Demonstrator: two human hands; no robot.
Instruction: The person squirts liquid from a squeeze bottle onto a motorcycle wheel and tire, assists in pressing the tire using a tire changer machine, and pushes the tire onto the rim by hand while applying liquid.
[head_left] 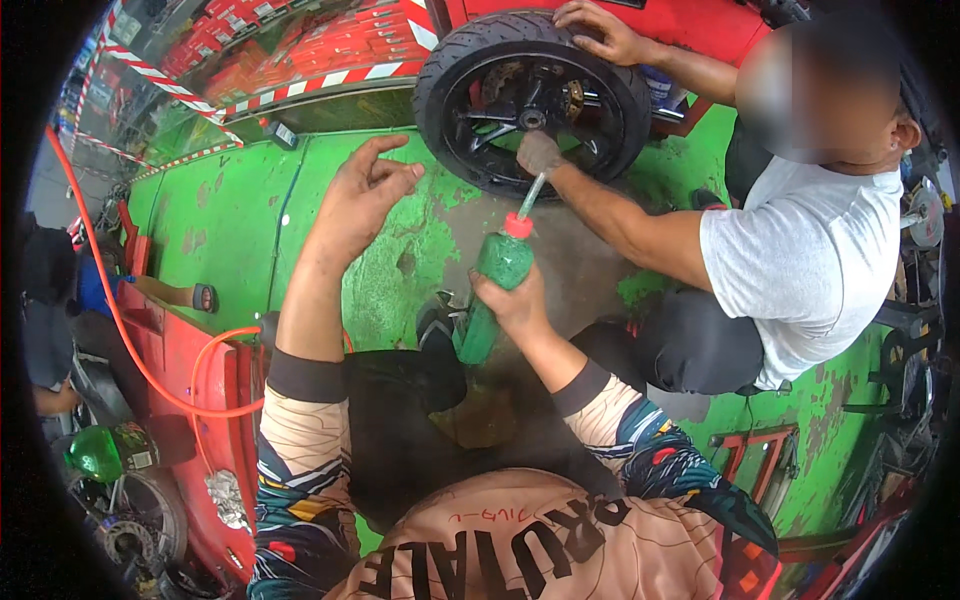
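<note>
My right hand (520, 305) wraps the bottle (503, 262), hiding some; my left hand (358, 205) is spread. Another person's hand (540, 153) hides some wheel (532, 118).

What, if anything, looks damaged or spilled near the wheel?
The green floor paint looks worn: ragged bare patches near the wheel show duller grey. The green bottle leans in the right hand, but I see no clear spill.

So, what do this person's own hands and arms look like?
Both the left hand and right hand are bare. The left sleeve and right sleeve are pale peach with thin dark lines, then a busy pattern with teal, black, white and red. Each ends in a plain dark cuff.
</note>
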